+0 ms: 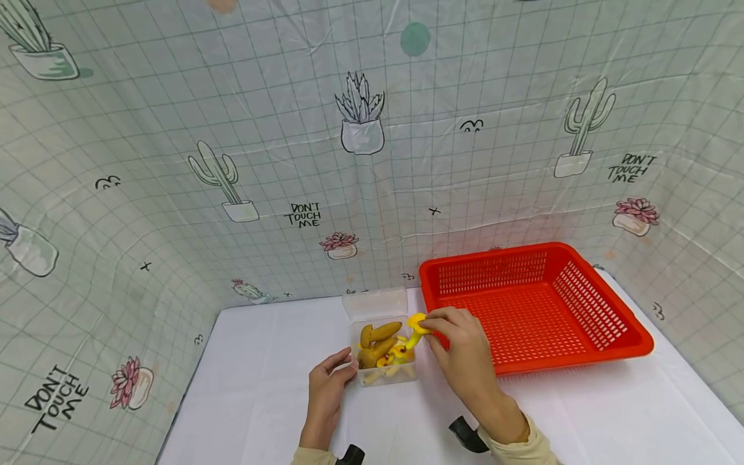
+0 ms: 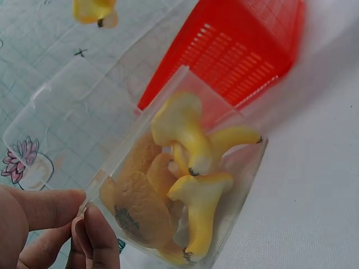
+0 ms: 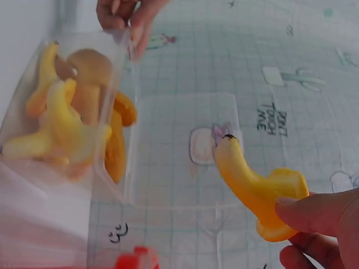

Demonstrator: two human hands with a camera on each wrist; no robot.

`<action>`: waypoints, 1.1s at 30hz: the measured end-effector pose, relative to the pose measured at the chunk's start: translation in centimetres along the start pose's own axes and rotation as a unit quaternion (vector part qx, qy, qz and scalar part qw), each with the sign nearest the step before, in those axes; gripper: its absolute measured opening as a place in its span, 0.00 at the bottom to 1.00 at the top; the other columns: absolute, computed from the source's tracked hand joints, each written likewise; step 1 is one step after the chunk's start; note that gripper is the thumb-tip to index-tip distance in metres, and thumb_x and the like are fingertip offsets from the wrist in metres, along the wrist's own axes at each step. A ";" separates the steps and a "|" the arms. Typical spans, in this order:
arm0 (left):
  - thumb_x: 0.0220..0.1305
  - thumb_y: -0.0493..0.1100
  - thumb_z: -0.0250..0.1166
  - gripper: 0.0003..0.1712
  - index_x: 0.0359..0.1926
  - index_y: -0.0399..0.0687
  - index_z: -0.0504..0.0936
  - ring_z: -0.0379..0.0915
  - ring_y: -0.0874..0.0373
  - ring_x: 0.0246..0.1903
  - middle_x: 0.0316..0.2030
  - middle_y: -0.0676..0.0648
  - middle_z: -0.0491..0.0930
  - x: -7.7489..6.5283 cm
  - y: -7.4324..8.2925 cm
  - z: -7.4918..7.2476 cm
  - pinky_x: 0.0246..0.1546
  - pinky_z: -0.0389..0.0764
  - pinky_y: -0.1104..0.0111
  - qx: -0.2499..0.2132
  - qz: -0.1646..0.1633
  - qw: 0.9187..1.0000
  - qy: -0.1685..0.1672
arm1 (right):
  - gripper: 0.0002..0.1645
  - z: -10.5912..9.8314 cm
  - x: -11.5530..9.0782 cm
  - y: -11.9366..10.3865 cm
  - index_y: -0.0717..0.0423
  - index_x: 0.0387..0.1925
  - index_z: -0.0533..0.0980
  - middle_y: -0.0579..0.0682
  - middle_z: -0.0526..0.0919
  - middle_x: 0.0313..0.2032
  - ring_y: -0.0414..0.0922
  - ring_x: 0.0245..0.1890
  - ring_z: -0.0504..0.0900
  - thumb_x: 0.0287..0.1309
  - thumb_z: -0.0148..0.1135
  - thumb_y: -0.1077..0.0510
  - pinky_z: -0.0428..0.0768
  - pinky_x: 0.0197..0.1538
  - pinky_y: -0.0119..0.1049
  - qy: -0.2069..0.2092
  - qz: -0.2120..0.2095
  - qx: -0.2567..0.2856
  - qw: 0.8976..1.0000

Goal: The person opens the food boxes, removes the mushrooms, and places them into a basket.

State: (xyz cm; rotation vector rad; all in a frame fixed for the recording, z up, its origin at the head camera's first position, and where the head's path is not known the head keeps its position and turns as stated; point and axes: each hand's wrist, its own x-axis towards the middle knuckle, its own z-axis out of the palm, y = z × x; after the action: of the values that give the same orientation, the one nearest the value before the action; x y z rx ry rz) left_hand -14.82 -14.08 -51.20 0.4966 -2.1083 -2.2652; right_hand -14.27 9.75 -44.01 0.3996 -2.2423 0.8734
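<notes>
Your right hand (image 1: 462, 352) grasped a yellow mushroom-shaped piece (image 1: 415, 328), pinching it at its broad cap end between thumb and fingers. In the right wrist view, its curved stem pointed away from your fingers and ended in a dark tip, and the piece was held clear of the clear box (image 1: 380, 382). From the head view, it appeared over the right side of that box.

Your left hand (image 1: 328, 391) gripped the clear box at its left side, with thumb and fingertips pinching the edge of the wall. The box sat upright on the white-covered bench (image 1: 250, 387), its clear lid (image 1: 376, 303) open beyond the far side. Inside, brown mushroom-shaped pieces (image 1: 374, 352) lay toward the left and back, while other yellow pieces (image 2: 202, 207) lay on the right and toward the front, touching and overlapping one another.

To the right of the box, and near it, stood a red basket (image 1: 558, 248) with slotted walls. Behind and around the bench hung a pale gridded cloth (image 1: 395, 174) printed with potted plants and lettering. Light sleeves (image 1: 523, 449) covered your forearms, and black fittings (image 1: 467, 434) showed near your wrists.
</notes>
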 end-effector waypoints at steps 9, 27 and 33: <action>0.63 0.26 0.69 0.26 0.62 0.21 0.79 0.80 0.64 0.35 0.46 0.43 0.81 0.0 0.0 0.0 0.38 0.85 0.77 -0.005 0.001 1.000 0.000 | 0.21 -2.4 0.3 2.4 0.62 0.39 0.90 0.55 0.87 0.41 0.54 0.42 0.82 0.39 0.84 0.76 0.82 0.41 0.48 0.011 0.035 -0.026 0.999; 0.64 0.27 0.69 0.26 0.62 0.21 0.79 0.80 0.65 0.35 0.46 0.44 0.80 0.0 -0.1 -0.1 0.38 0.85 0.77 -0.009 0.000 1.000 0.000 | 0.20 -3.3 -0.2 3.7 0.62 0.42 0.89 0.56 0.88 0.45 0.59 0.49 0.82 0.47 0.76 0.79 0.82 0.52 0.59 -0.060 0.074 -0.026 0.995; 0.63 0.27 0.69 0.26 0.62 0.21 0.79 0.81 0.64 0.35 0.46 0.42 0.81 -0.1 -0.1 0.0 0.38 0.85 0.76 -0.011 0.005 1.000 -0.002 | 0.19 -2.6 -0.5 2.9 0.60 0.41 0.89 0.53 0.88 0.44 0.56 0.48 0.83 0.46 0.77 0.78 0.82 0.53 0.56 -0.087 0.057 -0.010 0.995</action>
State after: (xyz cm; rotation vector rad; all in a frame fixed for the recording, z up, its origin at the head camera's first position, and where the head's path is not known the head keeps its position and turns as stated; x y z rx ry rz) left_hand -14.68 -14.09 -51.25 0.4816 -2.0801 -2.2838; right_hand -14.09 13.66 -44.37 0.3520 -2.4518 0.9048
